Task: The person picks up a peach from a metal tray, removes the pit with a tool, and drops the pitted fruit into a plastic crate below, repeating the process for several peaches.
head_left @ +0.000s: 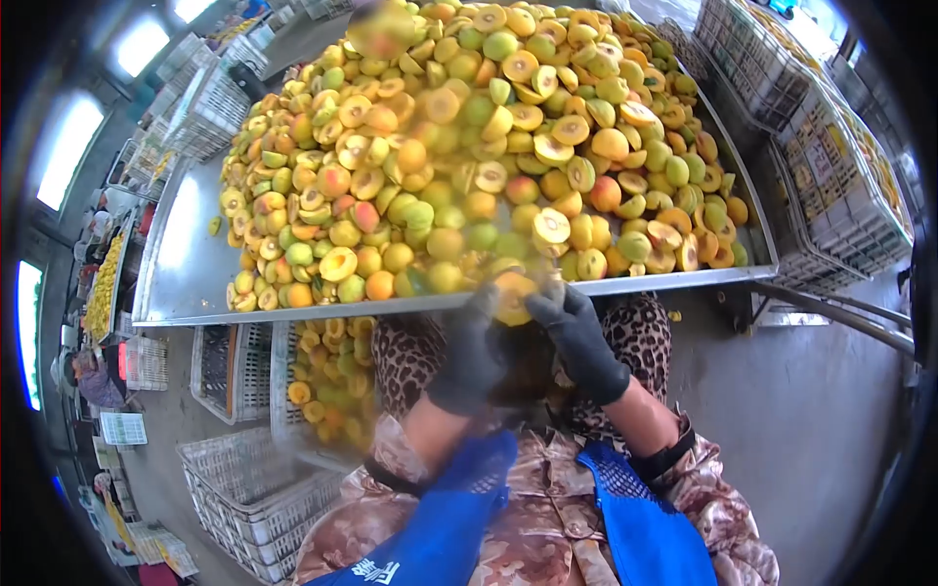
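Note:
Both my hands wear dark gloves and meet at the near edge of a metal tray [391, 306]. A yellow cut fruit [512, 297] sits between them, partly blurred. My left hand [469, 356] has its fingers closed round the fruit's left side. On the right side, my right hand [578, 342] has thumb and fingers pinched together beside the fruit; what is between them is too blurred to name. Just beyond, a halved fruit with a brown centre [551, 226] lies on the large heap of whole and halved fruits [430, 166].
Below the tray at left are a crate of fruit halves [332, 376] and stacked white crates [259, 498]. More crates with fruit [840, 166] stand at the right, beside a metal bar [840, 314]. A person [98, 379] is at the far left.

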Demonstrator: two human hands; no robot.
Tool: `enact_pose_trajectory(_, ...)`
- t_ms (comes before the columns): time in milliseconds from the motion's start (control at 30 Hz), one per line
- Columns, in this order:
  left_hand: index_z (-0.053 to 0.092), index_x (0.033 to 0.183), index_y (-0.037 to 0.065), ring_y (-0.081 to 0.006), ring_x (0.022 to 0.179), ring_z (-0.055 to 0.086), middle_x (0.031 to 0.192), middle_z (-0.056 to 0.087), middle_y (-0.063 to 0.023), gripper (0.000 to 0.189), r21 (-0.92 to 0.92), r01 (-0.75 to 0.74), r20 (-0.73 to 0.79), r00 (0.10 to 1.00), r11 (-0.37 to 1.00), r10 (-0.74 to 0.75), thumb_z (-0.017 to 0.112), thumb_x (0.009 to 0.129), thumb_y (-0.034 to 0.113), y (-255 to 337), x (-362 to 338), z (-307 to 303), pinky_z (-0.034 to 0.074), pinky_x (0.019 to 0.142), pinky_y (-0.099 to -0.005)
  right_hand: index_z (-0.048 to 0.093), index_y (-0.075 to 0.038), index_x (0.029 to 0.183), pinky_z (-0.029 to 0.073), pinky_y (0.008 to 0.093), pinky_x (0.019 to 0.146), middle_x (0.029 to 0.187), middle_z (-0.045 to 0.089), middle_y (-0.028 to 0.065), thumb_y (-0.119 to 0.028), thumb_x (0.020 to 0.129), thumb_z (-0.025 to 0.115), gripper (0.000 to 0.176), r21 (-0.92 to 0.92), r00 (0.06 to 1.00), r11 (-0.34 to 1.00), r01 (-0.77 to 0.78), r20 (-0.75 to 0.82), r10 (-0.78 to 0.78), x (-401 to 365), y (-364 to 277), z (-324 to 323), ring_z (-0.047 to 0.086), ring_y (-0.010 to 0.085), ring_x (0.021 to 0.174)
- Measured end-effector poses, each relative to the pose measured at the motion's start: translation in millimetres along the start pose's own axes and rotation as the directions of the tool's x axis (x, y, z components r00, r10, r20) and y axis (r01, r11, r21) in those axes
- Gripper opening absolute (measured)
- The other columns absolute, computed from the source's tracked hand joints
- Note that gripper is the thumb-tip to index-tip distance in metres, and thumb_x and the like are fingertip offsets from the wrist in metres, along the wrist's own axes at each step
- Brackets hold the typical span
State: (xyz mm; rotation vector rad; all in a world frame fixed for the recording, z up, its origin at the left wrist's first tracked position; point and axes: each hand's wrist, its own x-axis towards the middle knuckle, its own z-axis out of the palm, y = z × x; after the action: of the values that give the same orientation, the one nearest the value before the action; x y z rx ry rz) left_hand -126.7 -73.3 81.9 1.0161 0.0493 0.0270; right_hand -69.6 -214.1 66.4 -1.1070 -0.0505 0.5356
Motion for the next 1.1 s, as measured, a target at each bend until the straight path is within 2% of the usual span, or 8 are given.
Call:
enact_pose_trajectory(133,0.049,0.144,-0.004,-0.0244,0.128,0.058,0.138,0.059,-0.0159,0.053,-0.412,0.08,-0.043,0.993,0.908,-0.107,0.04,0.112,0.037,10,-1,4,0.045,0.112,-0.0381,0.061,0.002,0.129,0.051,0.0232,0.074,0.102,0.068,-0.0016,-0.019,0.1,0.065,0.035,-0.169,0.995,0.982,0.083,0.066,-0.073,-29,-7,-3,0.06,0.0058,0.087)
enact_pose_trajectory(300,0.053,0.138,-0.001,-0.0224,0.112,0.062,0.124,0.062,-0.0131,0.043,0.275,-0.147,-0.074,0.982,0.95,0.173,0.047,0.109,0.03,2,4,26,0.053,0.099,-0.0366,0.06,0.004,0.12,0.054,0.0297,0.078,0.096,0.071,0.006,-0.021,0.099,0.066,0.033,-0.29,0.993,0.955,0.055,0.118,-0.021,-47,-8,-9,0.064,0.011,0.088)
enact_pose_trajectory(500,0.052,0.14,-0.002,-0.0251,0.12,0.06,0.131,0.06,-0.0149,0.048,0.174,-0.171,-0.018,0.984,0.97,0.177,0.04,0.111,0.034,7,4,32,0.051,0.102,-0.0377,0.056,0.003,0.129,0.055,0.0395,0.077,0.096,0.072,0.0157,-0.027,0.095,0.07,0.047,-0.427,0.945,0.843,0.328,0.16,-0.287,-39,0,-9,0.071,0.0254,0.087)
enact_pose_trajectory(600,0.054,0.138,0.0,-0.0247,0.119,0.061,0.129,0.061,-0.0146,0.047,0.074,-0.176,-0.008,0.984,0.982,0.178,0.04,0.111,0.036,19,-4,46,0.051,0.101,-0.0379,0.048,0.0,0.141,0.056,0.0453,0.074,0.098,0.07,0.0207,-0.032,0.092,0.073,0.063,-0.767,0.913,0.528,0.365,0.184,-0.363,-53,-10,-3,0.071,0.0383,0.087)
enact_pose_trajectory(633,0.057,0.125,-0.002,-0.026,0.103,0.065,0.114,0.065,-0.0168,0.047,-0.105,-0.147,-0.098,0.986,0.984,0.137,0.033,0.112,0.035,29,-8,64,0.055,0.093,-0.0382,0.045,-0.001,0.144,0.055,0.0468,0.072,0.098,0.07,0.021,-0.033,0.09,0.074,0.069,-0.753,0.891,0.508,0.418,0.231,-0.391,-56,-17,-2,0.07,0.0405,0.087)
enact_pose_trajectory(733,0.059,0.121,-0.002,-0.0257,0.104,0.065,0.114,0.065,-0.0169,0.048,-0.194,-0.062,-0.116,0.992,0.979,0.04,0.031,0.112,0.036,35,-17,69,0.053,0.095,-0.0362,0.042,-0.002,0.146,0.054,0.0501,0.068,0.096,0.068,0.021,-0.035,0.085,0.078,0.078,-0.722,0.818,0.438,0.535,0.312,-0.484,-64,-29,0,0.068,0.0442,0.083)
enact_pose_trajectory(1000,0.056,0.107,0.006,-0.0304,0.107,0.064,0.113,0.063,-0.0178,0.043,0.218,-0.281,0.054,0.96,0.935,0.276,0.032,0.112,0.041,42,-15,71,0.051,0.097,-0.0411,0.058,0.0,0.104,0.049,0.0496,0.059,0.081,0.061,0.0174,-0.034,0.082,0.08,0.046,-0.759,0.674,0.232,0.609,0.34,-0.656,-56,-15,-6,0.063,0.0403,0.068)
enact_pose_trajectory(1100,0.056,0.104,0.003,-0.0288,0.104,0.063,0.11,0.062,-0.0159,0.042,0.23,-0.347,0.092,0.938,0.909,0.334,0.035,0.112,0.038,43,-18,73,0.05,0.096,-0.0402,0.06,0.001,0.116,0.049,0.0491,0.058,0.081,0.062,0.0174,-0.035,0.084,0.078,0.052,-0.751,0.641,0.185,0.634,0.376,-0.669,-55,-16,-10,0.064,0.0398,0.067)
